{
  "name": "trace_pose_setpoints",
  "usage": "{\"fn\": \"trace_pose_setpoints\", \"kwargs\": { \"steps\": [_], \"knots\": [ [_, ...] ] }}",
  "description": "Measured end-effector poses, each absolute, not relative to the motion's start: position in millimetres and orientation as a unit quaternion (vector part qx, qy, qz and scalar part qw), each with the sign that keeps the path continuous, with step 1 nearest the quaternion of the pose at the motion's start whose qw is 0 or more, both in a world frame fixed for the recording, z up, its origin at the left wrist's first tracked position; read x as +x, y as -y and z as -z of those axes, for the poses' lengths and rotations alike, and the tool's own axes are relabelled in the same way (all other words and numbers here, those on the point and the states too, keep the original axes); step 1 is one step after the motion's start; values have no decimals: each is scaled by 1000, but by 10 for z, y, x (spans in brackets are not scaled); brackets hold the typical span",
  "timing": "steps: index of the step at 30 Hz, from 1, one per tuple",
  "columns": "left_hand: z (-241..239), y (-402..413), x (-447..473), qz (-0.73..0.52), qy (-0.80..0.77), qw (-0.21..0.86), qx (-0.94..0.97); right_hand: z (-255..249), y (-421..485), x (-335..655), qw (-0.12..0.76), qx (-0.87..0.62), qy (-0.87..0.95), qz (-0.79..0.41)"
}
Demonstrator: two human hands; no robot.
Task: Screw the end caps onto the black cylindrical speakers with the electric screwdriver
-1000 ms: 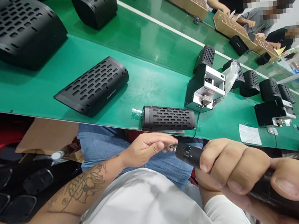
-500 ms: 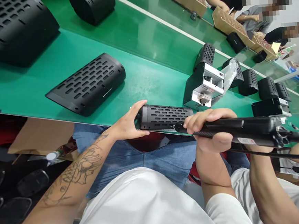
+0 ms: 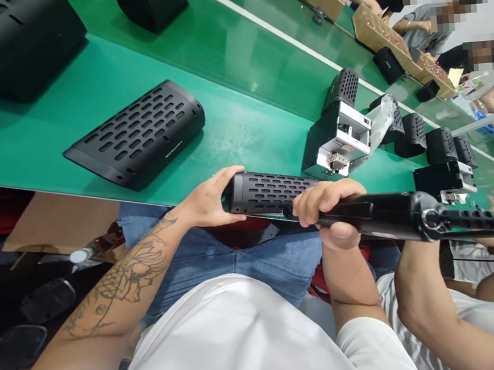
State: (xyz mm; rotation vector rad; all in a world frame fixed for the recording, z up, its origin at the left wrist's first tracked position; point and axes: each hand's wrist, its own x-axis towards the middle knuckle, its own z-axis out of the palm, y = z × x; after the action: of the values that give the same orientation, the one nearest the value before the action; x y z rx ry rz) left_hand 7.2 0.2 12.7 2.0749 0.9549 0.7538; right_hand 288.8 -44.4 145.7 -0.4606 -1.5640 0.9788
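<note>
A black slotted casing lies along the near edge of the green bench. My left hand grips its left end, thumb and fingers on opposite sides. My right hand is wrapped round a black electric screwdriver, which lies nearly sideways, its cord end pointing right. The screwdriver's front end is close to the casing's near side; whether the bit touches it, I cannot tell. My right fingers cover the casing's right end. To the upper left rests another slotted casing with white lettering on its side.
A silver-and-black screw feeder stands beyond my right hand. Several more casings line the bench to the right, and a large one is at the upper left. A co-worker's arm is close on the right.
The screwdriver and my right hand have shifted slightly left, and the tool's rear end has turned. My left hand and the casing it holds stay nearly in place.
</note>
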Motion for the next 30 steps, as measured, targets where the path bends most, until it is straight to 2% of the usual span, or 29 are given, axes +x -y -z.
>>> {"fn": "trace_pose_setpoints", "kwargs": {
  "steps": [8, 11, 13, 16, 19, 21, 24, 30],
  "knots": [
    [-110, -12, 69, -305, -362, 327, 818, -1232, 354, 2943, 541, -278, 672, -422],
    [-96, 3, 65, -311, -357, 316, 822, -1292, 391, 2899, 572, -253, 667, -406],
    [-72, 14, 64, -316, -355, 308, 824, -1441, 411, 2970, 614, -238, 653, -375],
    [-27, 21, 62, -326, -350, 298, 826, -1718, 302, 3335, 693, -307, 585, -290],
    [9, 14, 60, -333, -349, 288, 827, -1812, -39, 3899, 768, -372, 510, -109],
    [24, 8, 56, -333, -354, 285, 827, -1719, -318, 4230, 739, -409, 531, -68],
    [41, 8, 47, -325, -364, 287, 824, -1485, -608, 4452, 749, -430, 502, -40],
    [61, 18, 35, -320, -365, 281, 828, -1325, -557, 4200, 734, -507, 452, -18]
  ]
}}
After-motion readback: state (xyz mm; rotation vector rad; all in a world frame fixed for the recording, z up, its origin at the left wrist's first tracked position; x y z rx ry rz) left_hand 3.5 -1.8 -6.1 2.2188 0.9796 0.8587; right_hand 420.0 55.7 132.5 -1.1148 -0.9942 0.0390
